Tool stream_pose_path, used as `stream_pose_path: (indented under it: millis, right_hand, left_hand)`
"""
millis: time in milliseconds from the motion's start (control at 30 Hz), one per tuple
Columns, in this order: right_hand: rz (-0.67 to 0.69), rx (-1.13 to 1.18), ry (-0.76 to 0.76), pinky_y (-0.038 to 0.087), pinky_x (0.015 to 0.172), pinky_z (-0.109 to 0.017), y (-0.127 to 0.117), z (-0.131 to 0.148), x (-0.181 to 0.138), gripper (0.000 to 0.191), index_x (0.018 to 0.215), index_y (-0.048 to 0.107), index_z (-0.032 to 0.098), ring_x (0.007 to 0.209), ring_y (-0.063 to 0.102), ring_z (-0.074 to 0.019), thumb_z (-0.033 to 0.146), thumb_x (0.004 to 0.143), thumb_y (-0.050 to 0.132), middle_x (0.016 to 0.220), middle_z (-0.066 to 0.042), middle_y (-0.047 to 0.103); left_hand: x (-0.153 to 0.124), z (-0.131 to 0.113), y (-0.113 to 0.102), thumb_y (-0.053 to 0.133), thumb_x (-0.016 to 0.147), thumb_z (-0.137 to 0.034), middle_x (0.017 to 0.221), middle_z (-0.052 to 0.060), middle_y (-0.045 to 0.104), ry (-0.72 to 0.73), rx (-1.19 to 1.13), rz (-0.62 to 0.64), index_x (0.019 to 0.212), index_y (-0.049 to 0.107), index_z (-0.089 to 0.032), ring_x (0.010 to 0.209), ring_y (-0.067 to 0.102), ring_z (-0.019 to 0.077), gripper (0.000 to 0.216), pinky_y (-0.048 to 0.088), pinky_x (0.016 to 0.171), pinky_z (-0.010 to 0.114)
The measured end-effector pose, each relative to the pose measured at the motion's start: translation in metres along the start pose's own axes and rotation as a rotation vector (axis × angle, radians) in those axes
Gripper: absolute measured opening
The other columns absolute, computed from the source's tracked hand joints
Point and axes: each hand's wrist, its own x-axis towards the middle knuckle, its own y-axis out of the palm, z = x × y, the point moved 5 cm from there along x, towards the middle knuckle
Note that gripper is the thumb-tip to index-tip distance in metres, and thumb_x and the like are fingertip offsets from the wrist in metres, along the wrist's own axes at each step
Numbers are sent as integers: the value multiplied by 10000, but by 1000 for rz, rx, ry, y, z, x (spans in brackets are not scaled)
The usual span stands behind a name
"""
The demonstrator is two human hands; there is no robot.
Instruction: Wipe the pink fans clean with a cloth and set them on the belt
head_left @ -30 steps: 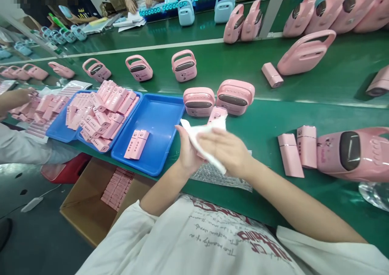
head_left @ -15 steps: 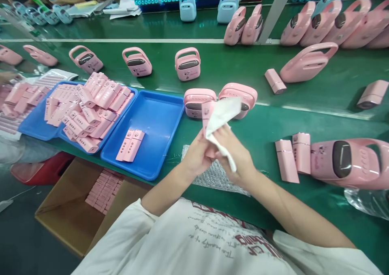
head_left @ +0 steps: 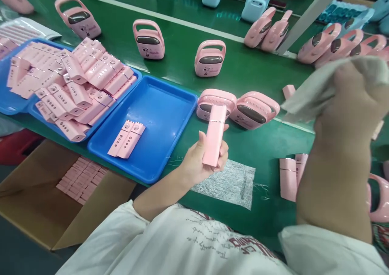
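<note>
My left hand (head_left: 202,157) is wrapped round a pink microphone-like stick (head_left: 215,139) with a thin silver band, held nearly upright above the bench. My right hand (head_left: 354,92) is raised at the far right, smeared by motion, gripping a white cloth (head_left: 319,82). Just behind the held stick stand two pink handled speakers, the nearer-left speaker (head_left: 203,109) and its neighbour (head_left: 253,111). Below my left hand lies a sheet of bubble wrap (head_left: 231,184). Two similar pink sticks (head_left: 126,139) lie side by side in the blue tray (head_left: 161,101).
Another blue tray (head_left: 91,135) at left is heaped with pink sticks (head_left: 100,72). A cardboard box (head_left: 27,190) of pink pieces stands below the bench edge. More pink speakers (head_left: 210,58) line the green bench (head_left: 182,32). A metal post (head_left: 313,18) rises at right.
My right hand has left the stick and swung up to the right with the cloth. My left hand keeps the stick, its plain side now facing me. The view has shifted.
</note>
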Motion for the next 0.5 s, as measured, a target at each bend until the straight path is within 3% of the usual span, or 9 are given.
stream_pose_path:
  millis: [100, 167, 233, 333, 433, 500]
  right_hand:
    - [217, -554, -69, 463, 888, -333, 49, 14, 48, 245, 804, 715, 109, 1104, 652, -253, 320, 828, 594, 993, -53, 761]
    - [364, -746, -131, 391, 983, -364, 93, 17, 72, 466, 1059, 658, -3, 1258, 541, -293, 354, 885, 414, 1235, -145, 672]
    - [477, -822, -169, 343, 1013, -411, 139, 13, 88, 678, 1213, 535, -98, 1324, 436, -360, 433, 845, 331, 1358, -188, 563]
    - [569, -820, -201, 364, 1018, -392, 198, -2, 103, 743, 1172, 520, -146, 1353, 392, -363, 469, 758, 485, 1420, -294, 453]
    - [642, -826, -180, 460, 937, -313, 237, -20, 110, 656, 1028, 600, -100, 1324, 454, -293, 438, 667, 703, 1333, -308, 541]
    - [719, -876, -116, 488, 716, -173, 253, -32, 112, 621, 922, 631, -91, 1270, 507, -272, 468, 660, 696, 1228, -279, 620]
  left_hand:
    - [-3, -3, 0, 647, 799, -653, 690, -22, 536, 6, -27, 38, 1159, 624, -198, 479, 465, 61, 580, 360, 393, 160]
    - [-3, -5, -1, 651, 797, -651, 711, -19, 550, 21, -49, 60, 1180, 617, -203, 484, 477, 59, 590, 373, 407, 163]
    - [-4, -9, -2, 656, 805, -634, 742, -13, 568, 40, -48, 54, 1238, 595, -207, 496, 488, 60, 611, 384, 423, 171]
    - [-4, -14, -4, 667, 821, -587, 751, -13, 566, 60, -23, 8, 1309, 551, -196, 495, 482, 63, 636, 374, 425, 186]
    - [-5, -18, -5, 692, 828, -478, 732, -31, 526, 57, 11, -31, 1297, 543, -175, 474, 454, 52, 578, 329, 409, 188]
    - [-5, -19, -5, 700, 816, -391, 741, -36, 509, 33, 25, -58, 1243, 552, -169, 482, 455, 50, 503, 322, 416, 191]
